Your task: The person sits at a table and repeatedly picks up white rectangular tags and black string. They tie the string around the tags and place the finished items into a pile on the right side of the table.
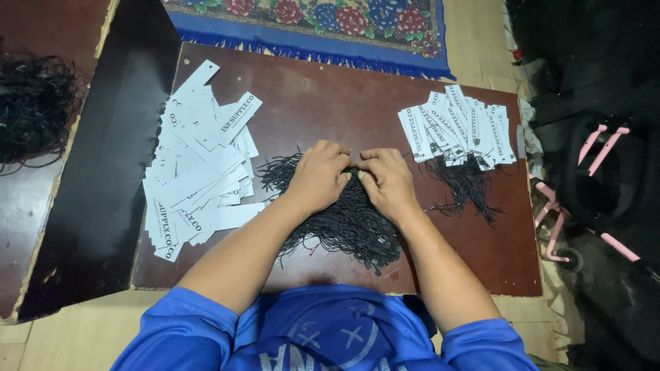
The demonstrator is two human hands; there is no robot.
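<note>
A person in a blue shirt [323,336] bends over a dark brown worktop [330,96], both bare hands meeting at the top edge of a heap of black strings [344,227]. The left hand [317,176] is curled, fingers bent down into the strings, thumb side turned toward the other hand. The right hand [386,180] is likewise narrowed, its fingertips touching those of the left and pinching at strands between them; what exactly is held between the fingers cannot be told. The heap spreads from under both palms back toward the person's body, lying between the two forearms.

Out beyond the left hand, on its outer side, lies a loose pile of white paper tags [199,165], fanned and overlapping. Farther that way a black panel [103,178] leans along the worktop's edge, and past it sits another tangle of black strings [34,110].

On the outer side of the right hand, a little ahead of it, a second batch of white tags [459,124] lies in a neat fan, black strings [467,185] trailing from it toward the person. Ahead of both hands, a flowered rug with a blue fringe [309,20] lies past the worktop's far edge. A pink frame [584,206] stands beyond the right side.
</note>
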